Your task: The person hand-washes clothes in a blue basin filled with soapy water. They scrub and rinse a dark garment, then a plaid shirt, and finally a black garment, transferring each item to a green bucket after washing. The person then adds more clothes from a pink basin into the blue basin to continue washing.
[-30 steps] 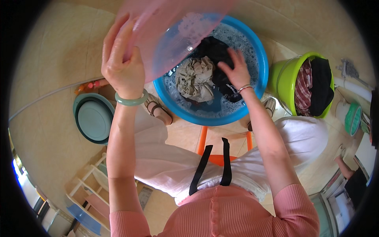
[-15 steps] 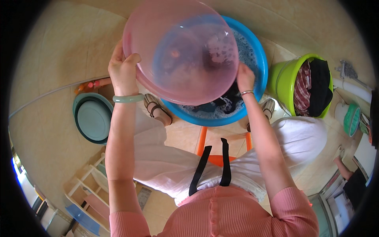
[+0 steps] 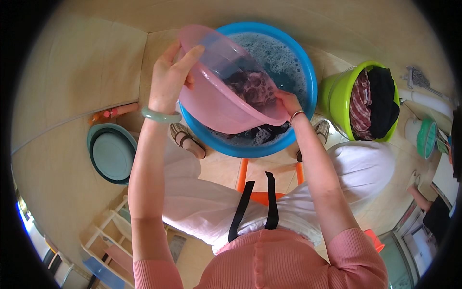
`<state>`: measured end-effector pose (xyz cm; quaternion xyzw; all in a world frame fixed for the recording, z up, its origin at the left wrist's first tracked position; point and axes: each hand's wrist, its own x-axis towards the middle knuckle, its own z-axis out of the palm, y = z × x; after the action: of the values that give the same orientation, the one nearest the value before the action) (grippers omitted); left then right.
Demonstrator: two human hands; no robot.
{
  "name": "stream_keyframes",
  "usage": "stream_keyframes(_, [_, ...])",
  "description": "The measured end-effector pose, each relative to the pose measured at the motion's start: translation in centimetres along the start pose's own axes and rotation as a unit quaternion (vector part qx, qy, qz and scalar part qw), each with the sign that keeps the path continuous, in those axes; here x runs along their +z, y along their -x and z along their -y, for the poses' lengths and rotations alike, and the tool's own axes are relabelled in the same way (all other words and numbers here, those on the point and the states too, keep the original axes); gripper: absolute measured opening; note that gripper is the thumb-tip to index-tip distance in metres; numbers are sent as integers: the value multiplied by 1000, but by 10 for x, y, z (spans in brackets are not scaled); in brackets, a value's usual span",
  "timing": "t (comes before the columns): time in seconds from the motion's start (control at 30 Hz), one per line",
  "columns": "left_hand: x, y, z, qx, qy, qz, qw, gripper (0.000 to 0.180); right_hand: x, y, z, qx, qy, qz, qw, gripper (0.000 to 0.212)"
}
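Note:
A translucent pink basin (image 3: 214,106) hangs tilted over a large round blue tub (image 3: 311,77). My left hand (image 3: 172,79) grips its raised upper-left rim, thumb over the edge. At the lower right end, my right hand (image 3: 289,104) is closed on the rim. Dark reddish cloth (image 3: 255,89) with suds shows within the basin's outline; whether it lies in the basin or is seen through its wall I cannot tell. Foamy water (image 3: 284,60) fills the tub, and dark clothes (image 3: 262,136) lie in it below the basin's near side.
To the right stands a lime green bucket (image 3: 332,96) holding red plaid and black clothes. A grey-green basin (image 3: 113,154) lies at the left, by a pinkish bottle (image 3: 122,110). An orange stool (image 3: 265,198) is beneath me; a slatted rack (image 3: 108,226) stands lower left. Another person's arm (image 3: 419,198) shows far right.
The pink basin has come down and tipped, its right end now lower and more of the tub's suds uncovered. Both hands still hold it; my right hand has shifted slightly down and left.

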<state>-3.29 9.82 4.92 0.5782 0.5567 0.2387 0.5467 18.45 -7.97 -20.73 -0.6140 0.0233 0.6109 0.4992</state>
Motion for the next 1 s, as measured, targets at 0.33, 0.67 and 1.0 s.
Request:
stream_keyframes(0.33, [28,-34,35,-41,7,26,999,64,-40,-24,-25,59,-30,-22,998,12])
stream_keyframes(0.67, [-56,3,162,-219,100,-56,969,29,-3,42,39,-216,261,-160,927,22])
stream_keyframes(1.0, [-27,37,218,-234,160,-48,958,35,16,89,57,-467,303,-214,803,35])
